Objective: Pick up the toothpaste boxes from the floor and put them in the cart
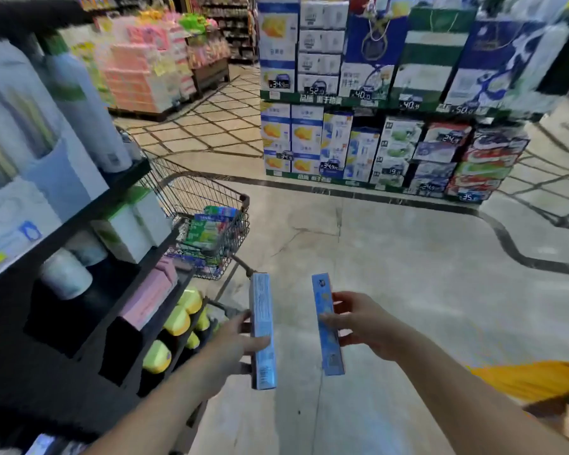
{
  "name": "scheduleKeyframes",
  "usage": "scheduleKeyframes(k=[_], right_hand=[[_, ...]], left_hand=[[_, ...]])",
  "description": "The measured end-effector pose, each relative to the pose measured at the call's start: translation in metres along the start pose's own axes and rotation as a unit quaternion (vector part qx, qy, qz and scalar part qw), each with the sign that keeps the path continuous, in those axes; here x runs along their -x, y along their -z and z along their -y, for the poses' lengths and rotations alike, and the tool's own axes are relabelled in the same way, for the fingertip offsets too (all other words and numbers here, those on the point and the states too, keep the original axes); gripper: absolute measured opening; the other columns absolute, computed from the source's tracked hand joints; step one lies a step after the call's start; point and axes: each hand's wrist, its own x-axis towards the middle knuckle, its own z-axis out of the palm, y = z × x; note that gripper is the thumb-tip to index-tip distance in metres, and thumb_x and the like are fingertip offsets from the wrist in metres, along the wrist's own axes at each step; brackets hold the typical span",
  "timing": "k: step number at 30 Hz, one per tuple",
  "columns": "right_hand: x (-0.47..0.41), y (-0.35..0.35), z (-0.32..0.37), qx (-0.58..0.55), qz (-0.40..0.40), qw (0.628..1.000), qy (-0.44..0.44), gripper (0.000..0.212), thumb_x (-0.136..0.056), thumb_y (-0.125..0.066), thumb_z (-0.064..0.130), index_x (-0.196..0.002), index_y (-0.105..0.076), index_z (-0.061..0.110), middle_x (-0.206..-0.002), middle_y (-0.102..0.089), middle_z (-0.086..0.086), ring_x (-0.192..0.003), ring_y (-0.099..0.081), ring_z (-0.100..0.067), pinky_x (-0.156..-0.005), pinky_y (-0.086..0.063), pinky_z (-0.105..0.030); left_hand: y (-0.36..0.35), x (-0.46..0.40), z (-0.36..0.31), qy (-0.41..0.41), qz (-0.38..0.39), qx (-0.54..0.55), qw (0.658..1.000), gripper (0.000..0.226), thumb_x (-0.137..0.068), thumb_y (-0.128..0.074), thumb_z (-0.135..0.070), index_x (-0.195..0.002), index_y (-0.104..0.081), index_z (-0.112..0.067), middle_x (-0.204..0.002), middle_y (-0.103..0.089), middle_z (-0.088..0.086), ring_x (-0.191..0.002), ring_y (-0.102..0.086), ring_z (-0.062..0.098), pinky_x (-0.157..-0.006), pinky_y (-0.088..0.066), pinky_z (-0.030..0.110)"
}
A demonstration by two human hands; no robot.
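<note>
Above the floor point(391, 274), each hand grasps one blue toothpaste box held lengthwise: the left hand point(235, 336) pinches the left box point(262, 330), the right hand point(363, 320) the right box point(326, 323). Ahead on the left, beside the shelf point(89, 290), the cart point(207, 205) holds more boxes point(207, 231).

Bright, even light falls from overhead, and the pale floor point(391, 274) gives back a soft sheen with hardly any shadow. The shelf unit point(79, 290) near on the left is dim in its recesses and badly smeared by blur. The far stacked cartons point(375, 93) are softened, their right end streaked. Straight lines bow toward the edges, as through a wide lens.
</note>
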Motion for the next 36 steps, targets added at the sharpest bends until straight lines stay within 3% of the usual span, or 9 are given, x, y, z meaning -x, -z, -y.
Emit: scheduleKeyframes(k=[3, 8, 13, 18, 21, 24, 30, 34, 36], right_hand=[[-0.047, 0.016, 0.025, -0.002, 0.002, 1.0, 0.0, 0.046, -0.084, -0.078, 0.015, -0.126, -0.06, 0.013, -0.114, -0.067, -0.013, -0.095, -0.073, -0.025, -0.078, -0.061, -0.045], [-0.136, 0.049, 0.057, 0.003, 0.035, 0.999, -0.008, 0.041, -0.085, -0.077, 0.016, -0.123, -0.061, 0.013, -0.105, -0.068, -0.009, -0.092, -0.073, -0.023, -0.079, -0.061, -0.046], [-0.231, 0.094, 0.1, 0.026, 0.066, 0.997, 0.0, 0.045, -0.084, -0.079, 0.016, -0.124, -0.06, 0.013, -0.107, -0.068, -0.009, -0.092, -0.073, -0.022, -0.074, -0.061, -0.04], [-0.315, 0.126, 0.155, 0.063, 0.11, 0.992, -0.003, 0.048, -0.081, -0.081, 0.016, -0.123, -0.058, 0.013, -0.112, -0.064, -0.01, -0.096, -0.071, -0.024, -0.074, -0.062, -0.041], [-0.359, 0.131, 0.186, 0.081, 0.135, 0.987, 0.004, 0.042, -0.082, -0.08, 0.015, -0.117, -0.057, 0.017, -0.11, -0.064, -0.007, -0.095, -0.07, -0.022, -0.074, -0.062, -0.04], [-0.397, 0.129, 0.206, 0.088, 0.16, 0.983, 0.001, 0.034, -0.082, -0.08, 0.015, -0.107, -0.058, 0.023, -0.104, -0.065, -0.005, -0.088, -0.07, -0.019, -0.07, -0.062, -0.037], [-0.483, 0.106, 0.245, 0.112, 0.189, 0.976, 0.001, 0.034, -0.082, -0.08, 0.014, -0.108, -0.06, 0.02, -0.105, -0.064, -0.009, -0.088, -0.07, -0.022, -0.065, -0.061, -0.034], [-0.542, 0.08, 0.278, 0.138, 0.198, 0.97, 0.001, 0.04, -0.081, -0.081, 0.015, -0.115, -0.059, 0.016, -0.102, -0.064, -0.007, -0.09, -0.07, -0.023, -0.066, -0.061, -0.035], [-0.571, 0.069, 0.299, 0.149, 0.2, 0.968, -0.004, 0.033, -0.082, -0.08, 0.014, -0.107, -0.059, 0.019, -0.099, -0.064, -0.005, -0.087, -0.07, -0.021, -0.065, -0.061, -0.035]], left_hand=[[0.003, -0.043, -0.028, 0.005, -0.003, 0.013, 1.0, 0.046, -0.088, -0.07, -0.003, -0.125, -0.059, -0.028, -0.121, -0.066, 0.013, -0.106, -0.067, 0.04, -0.081, -0.058, 0.057], [-0.001, -0.12, -0.074, 0.009, -0.03, 0.034, 0.999, 0.045, -0.09, -0.066, 0.0, -0.125, -0.057, -0.026, -0.117, -0.066, 0.014, -0.088, -0.067, 0.028, -0.059, -0.057, 0.037], [-0.004, -0.196, -0.126, 0.015, -0.077, 0.062, 0.995, 0.047, -0.091, -0.065, 0.001, -0.131, -0.054, -0.021, -0.12, -0.065, 0.018, -0.103, -0.067, 0.042, -0.059, -0.056, 0.038], [-0.016, -0.243, -0.187, 0.013, -0.125, 0.082, 0.989, 0.033, -0.094, -0.063, -0.001, -0.115, -0.057, -0.026, -0.117, -0.066, 0.009, -0.099, -0.068, 0.035, -0.068, -0.058, 0.042], [-0.011, -0.272, -0.212, 0.017, -0.153, 0.098, 0.983, 0.032, -0.093, -0.064, -0.002, -0.103, -0.057, -0.032, -0.118, -0.065, 0.007, -0.108, -0.065, 0.039, -0.087, -0.057, 0.057], [0.0, -0.294, -0.231, 0.021, -0.176, 0.099, 0.979, 0.033, -0.093, -0.066, -0.003, -0.102, -0.056, -0.034, -0.12, -0.064, 0.005, -0.111, -0.064, 0.038, -0.092, -0.05, 0.066], [0.044, -0.354, -0.257, 0.03, -0.212, 0.13, 0.968, 0.047, -0.093, -0.065, -0.003, -0.132, -0.048, -0.022, -0.12, -0.065, 0.009, -0.105, -0.066, 0.035, -0.087, -0.056, 0.058], [0.085, -0.399, -0.274, 0.024, -0.221, 0.164, 0.961, 0.053, -0.092, -0.066, -0.003, -0.135, -0.045, -0.025, -0.124, -0.064, 0.007, -0.104, -0.067, 0.032, -0.068, -0.058, 0.041], [0.107, -0.422, -0.285, 0.028, -0.228, 0.189, 0.955, 0.05, -0.091, -0.066, -0.002, -0.132, -0.047, -0.024, -0.122, -0.066, 0.007, -0.104, -0.068, 0.032, -0.069, -0.057, 0.041]])
